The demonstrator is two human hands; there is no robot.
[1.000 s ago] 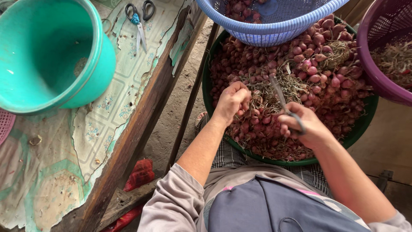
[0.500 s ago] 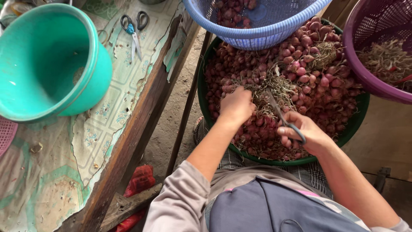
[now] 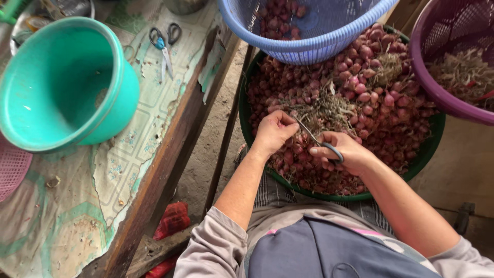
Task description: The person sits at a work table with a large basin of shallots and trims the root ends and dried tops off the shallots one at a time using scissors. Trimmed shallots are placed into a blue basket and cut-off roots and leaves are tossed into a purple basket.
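My left hand [image 3: 274,132] is closed on a shallot it holds over the heap of red shallots [image 3: 370,98] in a big dark green basin [image 3: 431,139]. My right hand [image 3: 346,152] grips a pair of scissors [image 3: 318,142] by the handles; the blades point up-left toward the left hand, and their tips meet the shallot there. Dry roots and stalks lie mixed among the shallots around both hands.
A blue mesh basket [image 3: 309,46] with some shallots rests on the basin's far rim. A purple basket [image 3: 453,67] of dry trimmings stands at right. On the wooden bench at left sit a teal plastic bucket [image 3: 67,82], spare scissors [image 3: 163,45] and a pink basket edge [image 3: 13,170].
Both hands have drawn closer together over the heap. The scissors now reach the shallot in the left hand, and the view has shifted slightly.
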